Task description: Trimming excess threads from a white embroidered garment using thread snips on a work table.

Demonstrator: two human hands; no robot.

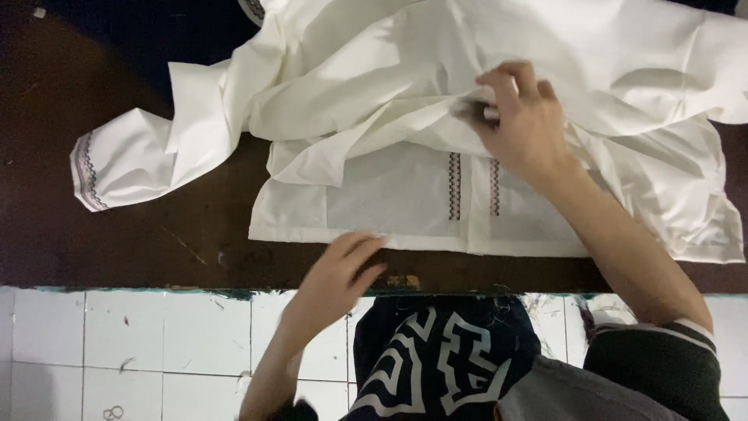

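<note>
Head camera, looking down: a white garment (pixel 499 117) lies bunched across a dark wooden table (pixel 156 242), its hem at the near edge. The left hand (pixel 339 273) rests flat on that hem, fingers loosely spread, gripping nothing. The right hand (pixel 518 125), farther out, is closed in a pinch on a fold of the cloth; something dark and blurred sits at its fingertips, too smeared to identify. Between the two hands run two embroidered bands (pixel 474 187) along the front opening. Well off to the left of the left hand, an embroidered cuff (pixel 92 175) ends a loose sleeve.

The risk, judged from this layout: the cloth beyond the right hand is heaped and creased, so any pull on the pinched fold could drag the whole pile and skew the flat front panel. The left hand's light pressure may not hold the hem, and fabric could slide off the edge towards the littered white tiled floor (pixel 117 343).
</note>
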